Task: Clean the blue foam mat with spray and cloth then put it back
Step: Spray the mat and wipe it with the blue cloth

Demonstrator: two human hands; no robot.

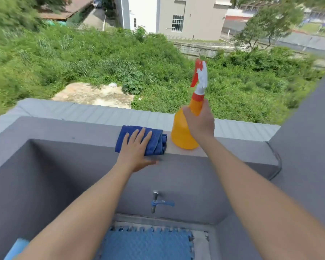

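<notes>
From the head camera, a grey parapet ledge [94, 131] crosses the middle of the view, with green scrub and pale buildings beyond it toward 12 o'clock. The left hand [135, 149] lies flat on a folded blue cloth [158, 141] on the ledge top, fingers spread and resting on the fabric, thumb hanging over the ledge's near edge at 6 o'clock of the cloth; it presses rather than grips. Just beside the cloth, at its 3 o'clock, stands an orange spray bottle [180, 132] with a red and white trigger head. The right hand [199, 122] is wrapped around the bottle's shoulder and neck, fingers closed on it. Below the ledge, at 6 o'clock, a tap [157, 202] with a blue handle juts from the grey wall. Under the tap, the blue foam mat [148, 244] lies flat on the floor between the two forearms, its toothed edge toward the wall.
</notes>
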